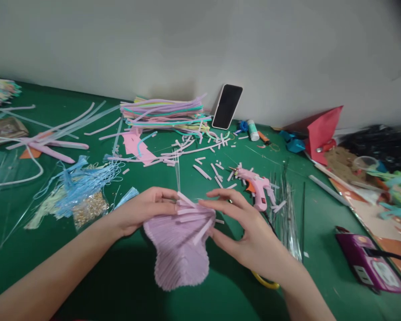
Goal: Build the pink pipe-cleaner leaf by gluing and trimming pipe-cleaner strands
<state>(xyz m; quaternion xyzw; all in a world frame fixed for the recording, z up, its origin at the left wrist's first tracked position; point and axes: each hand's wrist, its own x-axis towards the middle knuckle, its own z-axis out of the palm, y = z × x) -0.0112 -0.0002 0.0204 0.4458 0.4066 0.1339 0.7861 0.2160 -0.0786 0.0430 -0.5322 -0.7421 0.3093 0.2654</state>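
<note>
Centrally, on the near side of a green table (120, 281), a lilac fuzzy piece (182, 263) made of close-set strips is held up between two bare hands. The left hand (142, 209) grasps its upper left edge, thumb and fingers pinched together, and a few thin wires (177, 171) stand up just beyond those fingertips. The right hand (247, 225) is curved about the right corner, index finger and thumb touching the edge; whether they pinch it or only rest against it, I cannot tell. Several loose-ended strips lie slantwise over the top of the piece, between the hands. Just beyond the right hand sits a pink glue gun (259, 185), nozzle pointing left, with short cut bits (217, 171) scattered to its left and a sheaf of clear, thin sticks (289, 214) to its right. A yellow ring (267, 281) shows partly from under the right forearm. On the left lie blue tassels (83, 183), with a clear bag of gold beads (90, 209) at their near side. Farther off, a bundle of pastel fuzzy stems (163, 115) rests near the wall, pink paper (137, 145) just on its near side, while a phone (227, 107) leans upright to its right. At the far right stands folded red paper (322, 133), and nearer, a purple box (370, 263) with a black cord.
</note>
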